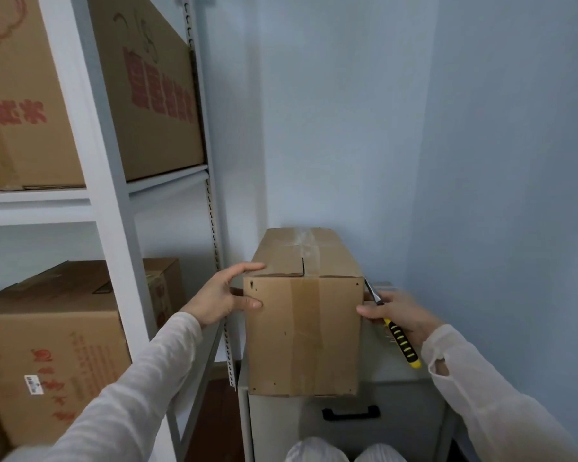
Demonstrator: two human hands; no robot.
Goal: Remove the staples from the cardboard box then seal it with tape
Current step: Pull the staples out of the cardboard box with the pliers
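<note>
A long brown cardboard box (303,331) stands on a grey cabinet (347,418), its near end facing me. Small holes dot that end's corners, and a strip of brown tape runs down its middle and along the top. My left hand (219,300) grips the box's upper left corner, fingers on top and thumb on the front face. My right hand (399,315) holds a yellow-and-black handled screwdriver (392,328) against the box's right side, thumb pressed on the front edge. The tool's metal tip points up beside the top right corner.
A white metal shelf rack (114,201) on the left carries several large printed cartons (47,345). Pale blue walls close in behind and to the right. The cabinet has a black drawer handle (351,412). My knees show at the bottom edge.
</note>
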